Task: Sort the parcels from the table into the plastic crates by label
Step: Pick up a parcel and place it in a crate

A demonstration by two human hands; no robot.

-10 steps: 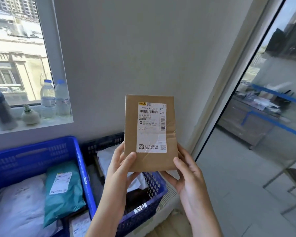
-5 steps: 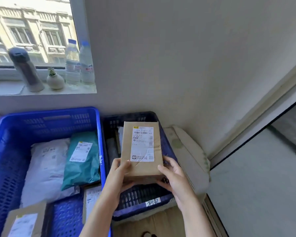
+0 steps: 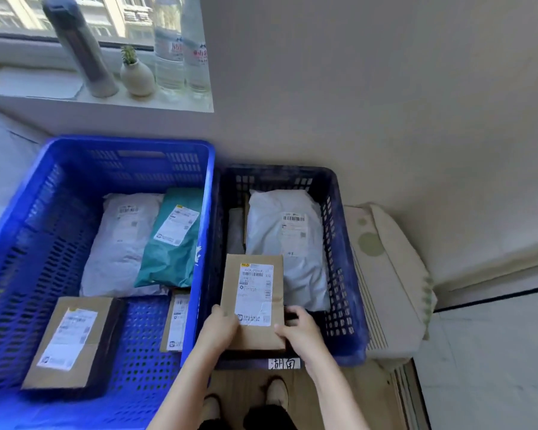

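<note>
A brown cardboard parcel (image 3: 255,330) with a white shipping label lies low inside the dark blue crate (image 3: 343,274), near its front wall. My left hand (image 3: 219,328) grips its lower left edge and my right hand (image 3: 298,328) grips its lower right edge. Behind it in the same crate lies a white poly-bag parcel (image 3: 289,243). A handwritten tag (image 3: 284,364) is stuck on that crate's front. The bright blue crate (image 3: 53,212) on the left holds a white bag (image 3: 118,243), a teal bag (image 3: 171,240) and two brown boxes (image 3: 70,342).
A windowsill above the crates carries a dark flask (image 3: 81,48), a small potted plant (image 3: 135,72) and two water bottles (image 3: 180,41). A folded cream item (image 3: 385,274) lies right of the dark crate. My feet (image 3: 246,401) stand on the floor in front.
Both hands have lowered the brown parcel from chest height down into the dark blue crate, and my view has tilted down over the crates.
</note>
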